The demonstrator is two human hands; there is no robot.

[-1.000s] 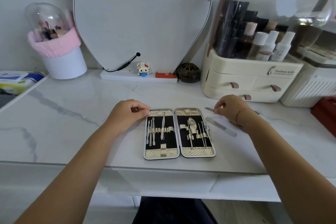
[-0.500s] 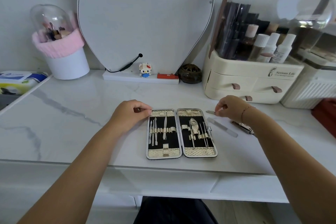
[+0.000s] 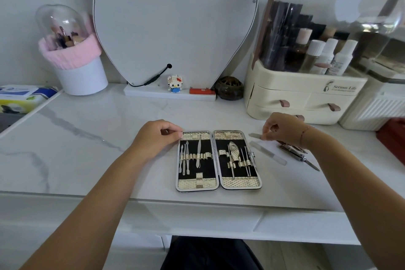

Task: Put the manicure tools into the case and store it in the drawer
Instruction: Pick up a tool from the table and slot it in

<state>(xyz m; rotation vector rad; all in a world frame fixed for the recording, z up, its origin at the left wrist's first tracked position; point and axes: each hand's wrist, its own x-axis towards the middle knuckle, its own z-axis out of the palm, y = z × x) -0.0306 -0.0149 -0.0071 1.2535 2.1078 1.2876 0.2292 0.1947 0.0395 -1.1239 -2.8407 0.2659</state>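
An open manicure case (image 3: pixel 218 184) lies flat on the white marble desk (image 3: pixel 92 147), black inside with gold trim and several metal tools strapped in both halves. My left hand (image 3: pixel 158 136) rests curled against the case's top left corner. My right hand (image 3: pixel 282 128) pinches the end of a small metal tool (image 3: pixel 254 135) just right of the case. A clear glass nail file (image 3: pixel 268 152) lies on the desk beside the case. Clippers or scissors (image 3: pixel 295 153) lie partly hidden under my right wrist.
A cream cosmetics organiser (image 3: pixel 306 92) with small drawers stands at the back right. A mirror (image 3: pixel 173 19), a toy figure (image 3: pixel 174 83), a dark round pot (image 3: pixel 229 87) and a pink-rimmed brush holder (image 3: pixel 74 63) line the back. A desk drawer front (image 3: pixel 197 217) runs below the edge.
My right hand has lifted slightly with the small metal tool pinched in its fingers, uncovering the clippers beneath the wrist. My left hand stays at the case's corner.
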